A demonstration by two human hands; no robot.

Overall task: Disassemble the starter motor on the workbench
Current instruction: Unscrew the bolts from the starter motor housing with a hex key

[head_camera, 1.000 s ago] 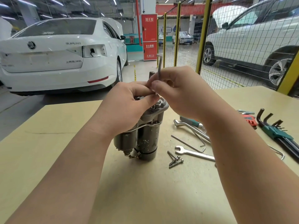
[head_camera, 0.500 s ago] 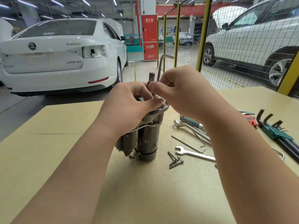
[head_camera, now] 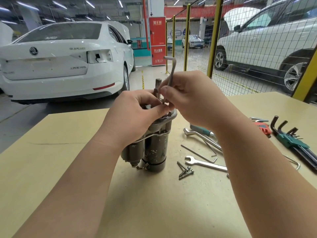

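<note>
A grey starter motor point(head_camera: 155, 148) stands upright on the workbench point(head_camera: 51, 160), its shaft pointing up between my hands. My left hand point(head_camera: 137, 114) grips the motor's top housing, thumb across the front. My right hand point(head_camera: 190, 100) pinches an L-shaped hex key point(head_camera: 171, 73) that stands nearly upright with its lower end down at the top of the motor. The key's short arm points left at the top. My fingers hide the spot where the key's tip meets the housing.
Three loose bolts point(head_camera: 185, 170) lie right of the motor's base. Beyond them are an open-end spanner point(head_camera: 205, 163), thin hex keys point(head_camera: 199, 153), a ring spanner point(head_camera: 202, 137), and a hex key set in a green holder point(head_camera: 291, 140). Wire fencing and parked cars stand behind the bench.
The hex key's short arm has swung round from edge-on to pointing left as my right hand turned it. My left hand stays on the motor top.
</note>
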